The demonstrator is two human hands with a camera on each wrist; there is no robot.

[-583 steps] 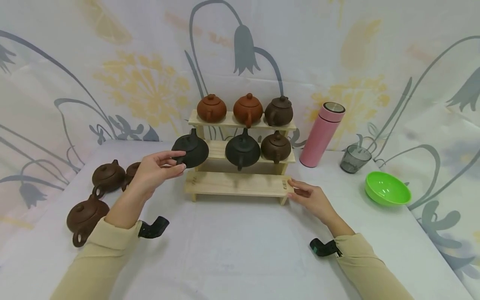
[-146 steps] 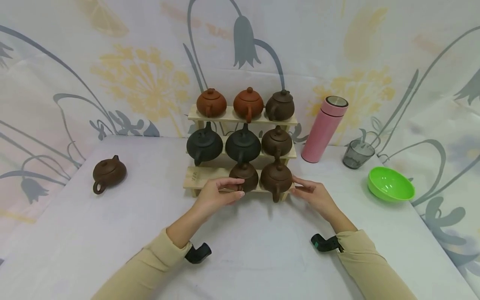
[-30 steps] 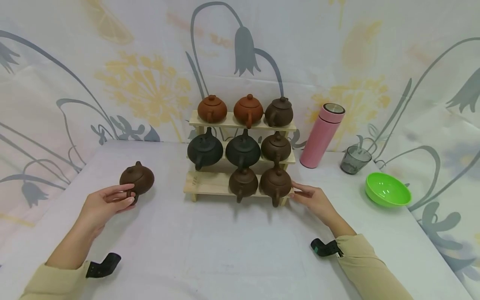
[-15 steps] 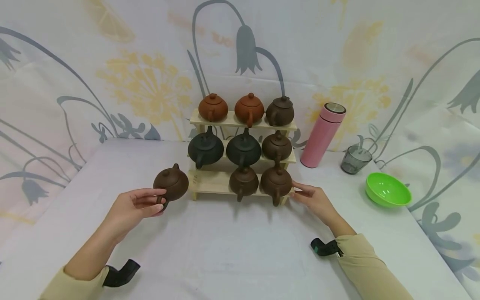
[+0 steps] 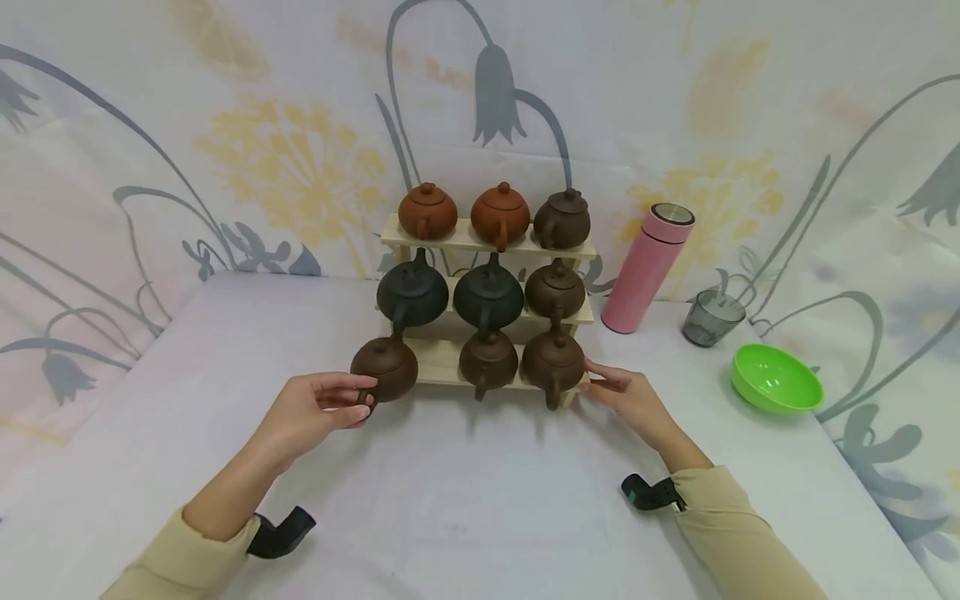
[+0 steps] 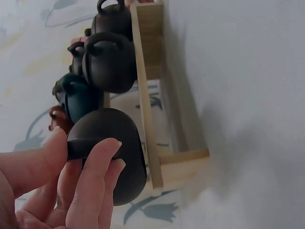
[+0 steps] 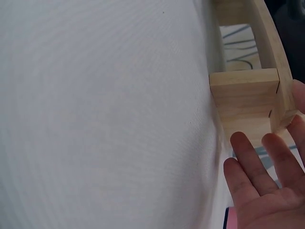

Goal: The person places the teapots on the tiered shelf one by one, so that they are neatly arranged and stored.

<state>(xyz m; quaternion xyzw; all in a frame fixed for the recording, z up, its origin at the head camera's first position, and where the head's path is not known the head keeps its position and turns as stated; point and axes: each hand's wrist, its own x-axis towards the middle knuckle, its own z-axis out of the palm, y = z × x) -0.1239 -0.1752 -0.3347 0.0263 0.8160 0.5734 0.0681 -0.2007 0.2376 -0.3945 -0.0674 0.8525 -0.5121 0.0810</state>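
My left hand pinches the handle of a dark brown teapot at the left end of the bottom step of a three-step wooden rack. In the left wrist view, thumb and fingers close round that handle, with the teapot body right over the board's edge. Two more brown teapots share this step: a smaller one in the middle and another on the right. At the rack's right end, my right hand holds the corner of the bottom board between thumb and finger; its other fingers extend loosely.
Two black teapots and a brown one fill the middle step. Two reddish teapots and a dark brown one stand on top. Right of the rack are a pink thermos, a grey cup and a green bowl.
My left hand has carried the brown teapot from the table's left side rightward to the bottom step. Earlier, the other teapots from the left were set on the rack. The right hand stays put.
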